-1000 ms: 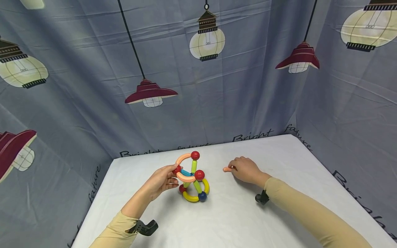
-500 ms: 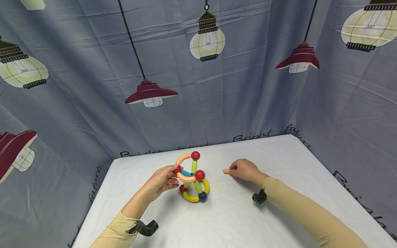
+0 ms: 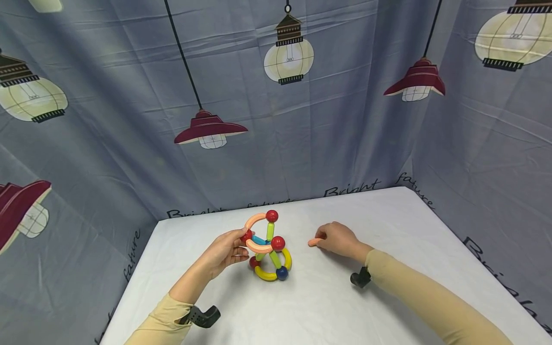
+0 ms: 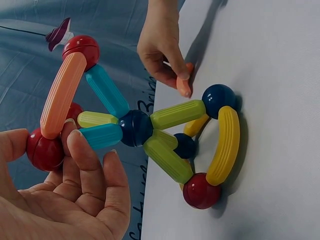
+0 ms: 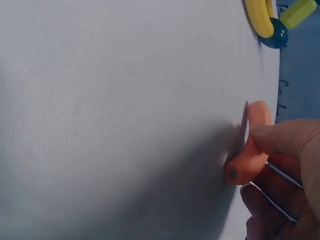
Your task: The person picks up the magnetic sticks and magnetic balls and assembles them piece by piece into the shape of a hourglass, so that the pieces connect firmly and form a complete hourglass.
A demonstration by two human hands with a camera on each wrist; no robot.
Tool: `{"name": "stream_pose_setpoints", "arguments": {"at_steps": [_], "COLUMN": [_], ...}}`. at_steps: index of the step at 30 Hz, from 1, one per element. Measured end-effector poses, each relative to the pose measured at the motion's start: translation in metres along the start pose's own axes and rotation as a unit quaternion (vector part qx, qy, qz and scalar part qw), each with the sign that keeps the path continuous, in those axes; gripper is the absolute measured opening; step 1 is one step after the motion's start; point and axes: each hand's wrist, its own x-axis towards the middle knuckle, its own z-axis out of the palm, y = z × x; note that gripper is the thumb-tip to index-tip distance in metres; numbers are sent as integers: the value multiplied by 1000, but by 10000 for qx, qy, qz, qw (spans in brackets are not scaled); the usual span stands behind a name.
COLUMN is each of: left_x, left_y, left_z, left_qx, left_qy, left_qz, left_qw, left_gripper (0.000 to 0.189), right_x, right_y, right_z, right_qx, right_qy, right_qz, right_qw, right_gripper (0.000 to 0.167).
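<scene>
A magnetic ball-and-stick model stands on the white table. Yellow curved sticks form its base ring; green and blue straight sticks meet at a dark blue middle ball. Up top are red balls joined by orange curved sticks. My left hand holds the model at one upper red ball, thumb on one side and fingers on the other. To the right of the model, my right hand pinches a loose orange curved stick between thumb and fingers, low over the table.
The white table runs back to a blue-grey curtain printed with lamps and lettering. Each wrist wears a black camera mount, such as the one on the left wrist.
My right hand has shifted slightly, its fingers coming closer together on the orange curved stick, whose visible end has moved a little toward me. My left hand and the model stay in place.
</scene>
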Motion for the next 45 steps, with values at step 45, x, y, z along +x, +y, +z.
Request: {"name": "stream_pose_setpoints", "arguments": {"at_steps": [45], "left_x": [0], "left_y": [1], "left_z": [0], "left_qx": [65], "left_qy": [5], "left_qz": [4], "left_qw": [10000], "left_gripper": [59], "right_x": [-28], "right_y": [-86], "right_z": [-41], "right_qx": [5758], "right_qy": [-892], "right_qz": [401], "right_qw": [8117], "right_gripper": [44]}}
